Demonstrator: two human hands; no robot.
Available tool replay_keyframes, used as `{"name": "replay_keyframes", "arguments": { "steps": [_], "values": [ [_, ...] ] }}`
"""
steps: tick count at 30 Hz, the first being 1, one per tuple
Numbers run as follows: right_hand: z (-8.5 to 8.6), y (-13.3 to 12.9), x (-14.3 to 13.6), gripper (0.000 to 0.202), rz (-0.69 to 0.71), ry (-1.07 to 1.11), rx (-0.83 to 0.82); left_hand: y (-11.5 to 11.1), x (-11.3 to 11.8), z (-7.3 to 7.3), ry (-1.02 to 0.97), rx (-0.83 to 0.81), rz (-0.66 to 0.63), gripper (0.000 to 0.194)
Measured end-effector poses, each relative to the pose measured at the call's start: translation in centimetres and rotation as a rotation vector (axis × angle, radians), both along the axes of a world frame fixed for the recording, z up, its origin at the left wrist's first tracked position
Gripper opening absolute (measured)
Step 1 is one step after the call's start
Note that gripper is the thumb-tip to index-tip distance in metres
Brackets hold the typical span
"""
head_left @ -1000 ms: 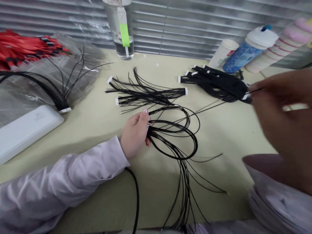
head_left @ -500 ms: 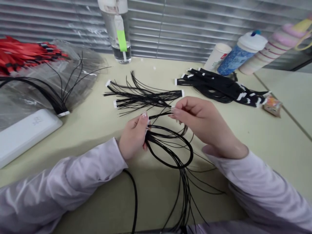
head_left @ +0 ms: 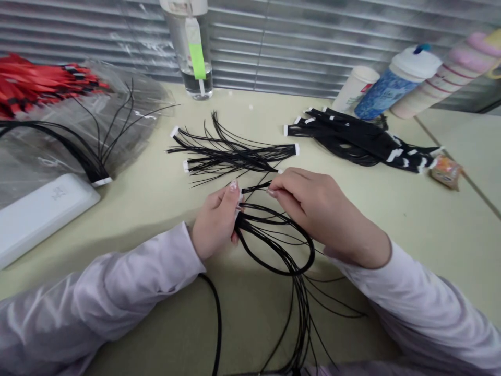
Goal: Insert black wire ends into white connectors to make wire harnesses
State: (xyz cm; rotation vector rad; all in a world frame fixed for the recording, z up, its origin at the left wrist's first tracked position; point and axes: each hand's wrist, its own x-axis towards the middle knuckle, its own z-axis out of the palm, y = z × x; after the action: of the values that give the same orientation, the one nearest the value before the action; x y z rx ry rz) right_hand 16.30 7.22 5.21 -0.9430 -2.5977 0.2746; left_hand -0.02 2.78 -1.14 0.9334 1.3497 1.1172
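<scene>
Pale table [head_left: 415, 219], hands [head_left: 215, 222] [head_left: 324, 209] close together

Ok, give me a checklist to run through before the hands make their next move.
1. Left hand gripping the white connector: ok.
2. Right hand at the thin wires: ok, fingertips on them.
3. Wire ends seated in the connector: cannot tell, too small.
4. Trailing wires clear of the black loop: not ok, they cross.
5. Black cable pile clear of both hands: ok.

Lilac-grey sleeves [head_left: 133, 271], creased; left hand [head_left: 215, 222]: decorated thumbnail [head_left: 234, 185].
</scene>
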Motion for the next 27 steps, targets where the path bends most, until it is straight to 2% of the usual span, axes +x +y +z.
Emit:
{"name": "replay_keyframes", "arguments": {
  "steps": [12,19,27],
  "values": [
    [-0.3,-0.6,-0.3,0.025,0.007,-0.060,0.034,-0.1,-0.1,0.6,0.052,0.003,-0.018,0.046],
    [-0.2,-0.4,-0.2,0.023,0.127,-0.163,0.112,-0.1,-0.1,0.8,0.057,-0.017,-0.046,0.045],
    [-0.6,-0.9,-0.7,0.028,0.039,-0.204,0.184,-0.3,-0.1,1.2,0.185,0.029,-0.078,0.043]
  ]
}}
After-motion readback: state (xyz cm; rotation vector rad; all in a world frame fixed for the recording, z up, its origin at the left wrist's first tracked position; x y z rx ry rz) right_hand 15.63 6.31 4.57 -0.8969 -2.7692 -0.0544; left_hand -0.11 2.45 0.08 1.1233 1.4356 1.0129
